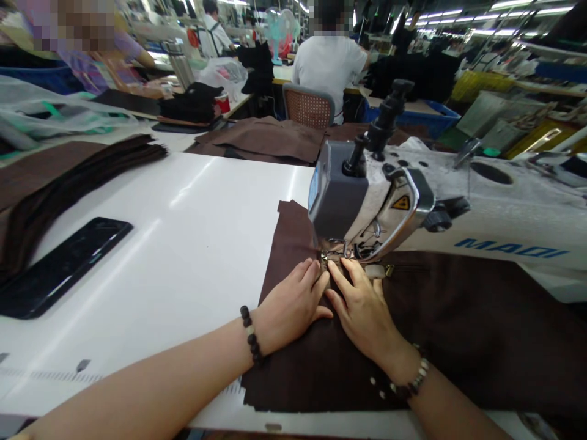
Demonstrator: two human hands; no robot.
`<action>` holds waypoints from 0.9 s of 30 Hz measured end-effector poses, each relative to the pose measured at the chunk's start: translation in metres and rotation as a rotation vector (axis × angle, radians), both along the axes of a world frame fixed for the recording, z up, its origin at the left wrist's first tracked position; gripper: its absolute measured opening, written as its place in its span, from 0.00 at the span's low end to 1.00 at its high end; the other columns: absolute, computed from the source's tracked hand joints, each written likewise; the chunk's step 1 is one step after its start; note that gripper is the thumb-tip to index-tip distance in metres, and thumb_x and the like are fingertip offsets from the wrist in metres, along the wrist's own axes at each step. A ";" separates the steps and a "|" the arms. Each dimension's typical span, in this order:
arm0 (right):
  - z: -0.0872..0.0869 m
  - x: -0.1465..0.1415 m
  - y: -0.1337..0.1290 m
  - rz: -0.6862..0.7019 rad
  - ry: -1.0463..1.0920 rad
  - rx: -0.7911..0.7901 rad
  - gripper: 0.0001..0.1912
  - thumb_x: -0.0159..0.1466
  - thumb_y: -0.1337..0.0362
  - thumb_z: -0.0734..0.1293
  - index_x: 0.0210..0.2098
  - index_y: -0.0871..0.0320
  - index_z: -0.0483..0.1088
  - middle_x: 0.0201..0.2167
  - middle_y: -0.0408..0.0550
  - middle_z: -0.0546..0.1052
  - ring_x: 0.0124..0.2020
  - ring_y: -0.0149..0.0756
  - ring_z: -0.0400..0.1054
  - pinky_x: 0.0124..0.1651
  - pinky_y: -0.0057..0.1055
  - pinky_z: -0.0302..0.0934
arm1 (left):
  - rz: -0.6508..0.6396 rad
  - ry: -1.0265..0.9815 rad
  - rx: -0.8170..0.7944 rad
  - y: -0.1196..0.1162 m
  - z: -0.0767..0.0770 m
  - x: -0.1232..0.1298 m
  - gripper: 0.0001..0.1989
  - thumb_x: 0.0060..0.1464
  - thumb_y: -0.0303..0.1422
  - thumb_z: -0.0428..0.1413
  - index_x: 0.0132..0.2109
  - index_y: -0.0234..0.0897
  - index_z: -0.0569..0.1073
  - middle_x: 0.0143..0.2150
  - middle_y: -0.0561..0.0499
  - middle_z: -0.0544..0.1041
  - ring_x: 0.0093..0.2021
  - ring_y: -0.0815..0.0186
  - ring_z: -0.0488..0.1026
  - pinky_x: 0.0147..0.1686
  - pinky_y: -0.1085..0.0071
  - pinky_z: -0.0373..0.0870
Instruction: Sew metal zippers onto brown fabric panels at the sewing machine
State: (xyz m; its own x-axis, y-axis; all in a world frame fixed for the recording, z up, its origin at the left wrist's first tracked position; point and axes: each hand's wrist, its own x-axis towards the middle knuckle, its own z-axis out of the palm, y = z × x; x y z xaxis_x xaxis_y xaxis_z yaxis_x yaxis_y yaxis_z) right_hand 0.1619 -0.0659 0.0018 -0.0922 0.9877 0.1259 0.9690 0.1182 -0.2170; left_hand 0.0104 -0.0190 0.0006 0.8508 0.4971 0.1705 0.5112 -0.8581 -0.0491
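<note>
A dark brown piece of fabric (293,379) lies on the white table under the head of a sewing machine (343,195). Flat on the fabric, just left of the presser foot (324,255), rests my left hand (291,305) with its fingers stretched out. My right hand (364,311) presses on the fabric in front of the needle area, fingers spread. Close to its fingertips a zipper (389,269) with a brass-coloured end shows on the cloth. The needle point itself is hard to make out.
A black phone (68,266) lies at the left beside a stack of brown fabric pieces (87,165). More brown fabric (270,137) lies beyond the white tabletop (192,244). Behind are a person in a white shirt (325,67), a chair (309,107) and a blue crate (426,119).
</note>
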 end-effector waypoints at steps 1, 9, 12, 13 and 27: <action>0.000 0.000 0.000 -0.002 -0.001 -0.001 0.22 0.63 0.63 0.57 0.57 0.55 0.57 0.57 0.53 0.60 0.58 0.44 0.52 0.55 0.52 0.50 | 0.009 0.001 0.008 -0.001 -0.001 0.000 0.36 0.50 0.49 0.54 0.55 0.23 0.59 0.54 0.35 0.64 0.56 0.51 0.58 0.56 0.59 0.55; 0.000 0.004 0.002 0.000 0.026 -0.031 0.23 0.63 0.62 0.56 0.58 0.53 0.55 0.55 0.53 0.62 0.57 0.46 0.54 0.55 0.53 0.49 | 0.122 -0.049 -0.131 0.004 0.005 0.000 0.37 0.45 0.50 0.56 0.52 0.22 0.62 0.51 0.35 0.65 0.50 0.53 0.63 0.50 0.63 0.62; 0.003 0.005 0.002 -0.011 0.067 -0.014 0.23 0.62 0.61 0.57 0.57 0.58 0.57 0.55 0.55 0.63 0.56 0.44 0.55 0.56 0.52 0.47 | 0.142 -0.099 -0.245 0.009 0.008 -0.001 0.34 0.47 0.51 0.55 0.52 0.27 0.62 0.50 0.39 0.64 0.47 0.55 0.63 0.47 0.61 0.64; 0.004 0.005 0.002 -0.012 0.078 -0.014 0.23 0.62 0.61 0.58 0.56 0.59 0.58 0.54 0.55 0.63 0.56 0.44 0.56 0.57 0.52 0.46 | 0.137 -0.117 -0.268 0.010 0.008 -0.001 0.34 0.47 0.51 0.54 0.52 0.28 0.62 0.50 0.40 0.64 0.47 0.55 0.63 0.47 0.61 0.64; 0.009 0.008 0.008 0.034 0.044 -0.121 0.22 0.63 0.60 0.57 0.57 0.55 0.58 0.53 0.53 0.64 0.55 0.44 0.56 0.55 0.49 0.49 | 0.102 -0.272 -0.400 0.019 0.008 -0.005 0.33 0.41 0.50 0.59 0.48 0.30 0.65 0.47 0.42 0.64 0.45 0.56 0.61 0.47 0.59 0.63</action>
State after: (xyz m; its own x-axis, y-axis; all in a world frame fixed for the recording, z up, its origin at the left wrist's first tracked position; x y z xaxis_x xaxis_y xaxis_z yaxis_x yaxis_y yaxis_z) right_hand 0.1698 -0.0578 0.0106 -0.1231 0.9923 0.0110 0.9541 0.1214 -0.2736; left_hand 0.0050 -0.0005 0.0090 0.7456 0.6472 0.1587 0.5421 -0.7276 0.4205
